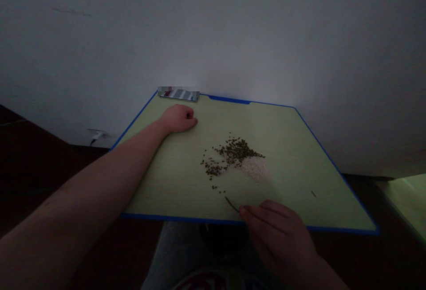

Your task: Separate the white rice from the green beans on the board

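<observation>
On the pale board of a small table, my left hand (181,118) rests in a loose fist near the far left, with nothing showing in it. Close to the front edge, my right hand (279,225) pinches a thin, dark, slightly bent stick (232,204). Its tip points at a few stray beans just beyond it. A spread of small dark green beans (238,150) lies mid-table, touching a heap of white grains that look like rice (256,168). Some beans and pale grains mix in a smaller patch (213,166) to the left.
A flat, blurred-out object (179,94) lies at the far left corner. Another short dark stick (313,193) is on the right side. The table has a blue rim (354,194) and stands against a pale wall (233,33). Below its front edge is a dark round container (223,239).
</observation>
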{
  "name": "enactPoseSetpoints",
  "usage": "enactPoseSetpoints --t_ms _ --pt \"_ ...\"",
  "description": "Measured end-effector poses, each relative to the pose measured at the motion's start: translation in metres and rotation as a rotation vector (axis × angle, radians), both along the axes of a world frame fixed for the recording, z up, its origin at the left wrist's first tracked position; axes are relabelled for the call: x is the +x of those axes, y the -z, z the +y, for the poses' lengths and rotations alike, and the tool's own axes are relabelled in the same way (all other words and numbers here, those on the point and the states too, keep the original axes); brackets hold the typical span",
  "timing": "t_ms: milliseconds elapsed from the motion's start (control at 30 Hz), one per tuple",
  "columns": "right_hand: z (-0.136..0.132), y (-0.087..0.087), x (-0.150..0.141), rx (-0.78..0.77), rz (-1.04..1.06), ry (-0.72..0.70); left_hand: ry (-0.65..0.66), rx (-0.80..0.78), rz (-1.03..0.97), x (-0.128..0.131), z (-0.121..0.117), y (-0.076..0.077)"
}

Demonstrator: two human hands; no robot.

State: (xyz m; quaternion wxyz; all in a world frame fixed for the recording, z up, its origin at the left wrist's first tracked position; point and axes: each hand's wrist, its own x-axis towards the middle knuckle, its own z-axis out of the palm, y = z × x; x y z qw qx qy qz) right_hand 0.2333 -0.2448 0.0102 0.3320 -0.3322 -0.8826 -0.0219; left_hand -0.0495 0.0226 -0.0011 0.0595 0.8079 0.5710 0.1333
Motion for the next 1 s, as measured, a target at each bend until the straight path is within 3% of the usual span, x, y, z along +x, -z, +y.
enactPoseSetpoints --t_ms 267,700,1000 --pt "0.013 0.007 0.000 0.020 -0.041 0.093 -0.007 -0.010 -0.001 -0.001 0.003 0.002" --pt "0.026 0.011 -0.029 0.056 -0.061 0.022 0.000 0.008 0.014 0.000 0.002 0.001" --pt "0.025 0.012 -0.004 0.090 -0.149 0.208 -0.007 -0.017 -0.002 0.000 0.002 0.001"
